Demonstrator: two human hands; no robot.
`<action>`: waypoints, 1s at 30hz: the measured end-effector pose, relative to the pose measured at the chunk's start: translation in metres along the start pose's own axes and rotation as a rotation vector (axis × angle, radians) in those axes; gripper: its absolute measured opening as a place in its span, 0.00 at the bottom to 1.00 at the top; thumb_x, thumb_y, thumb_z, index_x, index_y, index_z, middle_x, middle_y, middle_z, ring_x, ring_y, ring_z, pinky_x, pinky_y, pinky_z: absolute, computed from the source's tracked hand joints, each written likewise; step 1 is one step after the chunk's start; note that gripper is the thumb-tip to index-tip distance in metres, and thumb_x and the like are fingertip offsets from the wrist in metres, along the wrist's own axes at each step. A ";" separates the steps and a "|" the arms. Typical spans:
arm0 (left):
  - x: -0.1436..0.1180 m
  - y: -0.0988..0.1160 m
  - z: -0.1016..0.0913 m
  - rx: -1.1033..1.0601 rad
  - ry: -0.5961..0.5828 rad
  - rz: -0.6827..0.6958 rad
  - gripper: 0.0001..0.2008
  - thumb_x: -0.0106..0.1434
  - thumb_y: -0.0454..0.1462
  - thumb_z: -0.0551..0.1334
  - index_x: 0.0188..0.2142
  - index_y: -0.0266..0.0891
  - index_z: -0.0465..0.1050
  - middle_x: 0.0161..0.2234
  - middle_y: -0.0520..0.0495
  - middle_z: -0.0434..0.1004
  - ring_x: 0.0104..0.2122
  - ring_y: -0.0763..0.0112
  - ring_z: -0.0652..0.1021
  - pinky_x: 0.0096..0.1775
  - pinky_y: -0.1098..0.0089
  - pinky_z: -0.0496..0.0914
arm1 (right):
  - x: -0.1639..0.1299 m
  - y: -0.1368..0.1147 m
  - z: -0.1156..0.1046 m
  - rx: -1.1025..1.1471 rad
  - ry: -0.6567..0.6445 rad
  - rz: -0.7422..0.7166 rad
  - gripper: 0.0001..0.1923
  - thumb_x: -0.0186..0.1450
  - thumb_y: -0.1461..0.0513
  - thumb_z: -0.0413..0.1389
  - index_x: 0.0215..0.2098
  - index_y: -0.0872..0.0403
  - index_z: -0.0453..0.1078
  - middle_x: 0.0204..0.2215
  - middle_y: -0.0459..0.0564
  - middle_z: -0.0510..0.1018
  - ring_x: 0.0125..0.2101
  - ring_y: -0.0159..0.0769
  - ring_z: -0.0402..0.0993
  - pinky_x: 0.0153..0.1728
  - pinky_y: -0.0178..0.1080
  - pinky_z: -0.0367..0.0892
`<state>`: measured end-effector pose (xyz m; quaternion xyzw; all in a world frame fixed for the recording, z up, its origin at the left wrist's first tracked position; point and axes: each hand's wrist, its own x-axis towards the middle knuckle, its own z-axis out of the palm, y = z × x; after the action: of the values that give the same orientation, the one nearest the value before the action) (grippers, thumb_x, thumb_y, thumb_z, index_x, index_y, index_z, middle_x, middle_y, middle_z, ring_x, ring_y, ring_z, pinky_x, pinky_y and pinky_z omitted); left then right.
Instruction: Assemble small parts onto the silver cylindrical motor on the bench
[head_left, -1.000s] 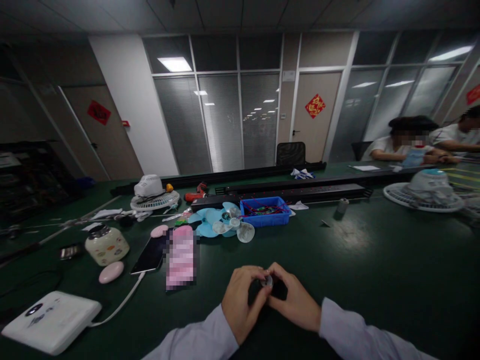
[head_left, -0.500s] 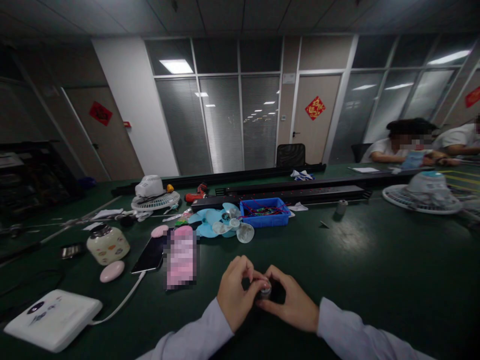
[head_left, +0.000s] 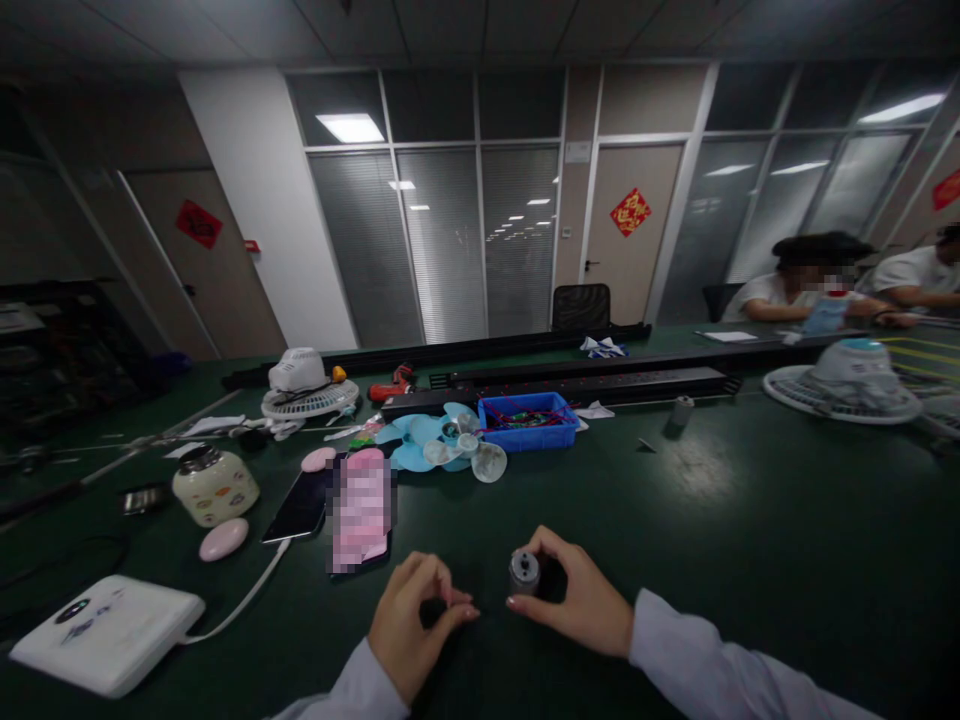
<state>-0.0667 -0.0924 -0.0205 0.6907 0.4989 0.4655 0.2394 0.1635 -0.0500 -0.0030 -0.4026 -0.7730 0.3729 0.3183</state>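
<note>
My right hand (head_left: 577, 595) curves around a small silver cylindrical motor (head_left: 524, 573), which stands upright with its dark-centred top facing up. Thumb and fingertips press against its sides. To its left, a short gap away, is my left hand (head_left: 420, 615), low over the table. Its thumb and index fingertip come together in a pinch; anything between them is too small to make out. A similar metal cylinder (head_left: 681, 411) stands farther off on the right.
Behind my hands lie blue fan blades (head_left: 420, 445) and a blue bin (head_left: 531, 437) with wires. Phones (head_left: 298, 508), a power bank (head_left: 109, 635) and a floral jar (head_left: 216, 490) are at left. Fan parts (head_left: 844, 385) sit right. Co-workers (head_left: 795, 285) sit at the far right.
My left hand has drawn away from the motor, to the left and slightly toward me. The motor's top is now uncovered, and my right hand stays around it.
</note>
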 end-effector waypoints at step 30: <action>0.033 0.048 0.045 -0.135 0.022 0.036 0.10 0.61 0.33 0.64 0.33 0.43 0.61 0.32 0.53 0.81 0.35 0.69 0.82 0.38 0.69 0.74 | 0.002 0.007 0.004 -0.021 0.029 -0.051 0.16 0.54 0.59 0.64 0.32 0.52 0.61 0.30 0.44 0.74 0.31 0.36 0.69 0.33 0.37 0.63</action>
<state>-0.0021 -0.0752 0.0106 0.6767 0.4564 0.5099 0.2715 0.1620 -0.0470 -0.0101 -0.3916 -0.7821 0.3506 0.3347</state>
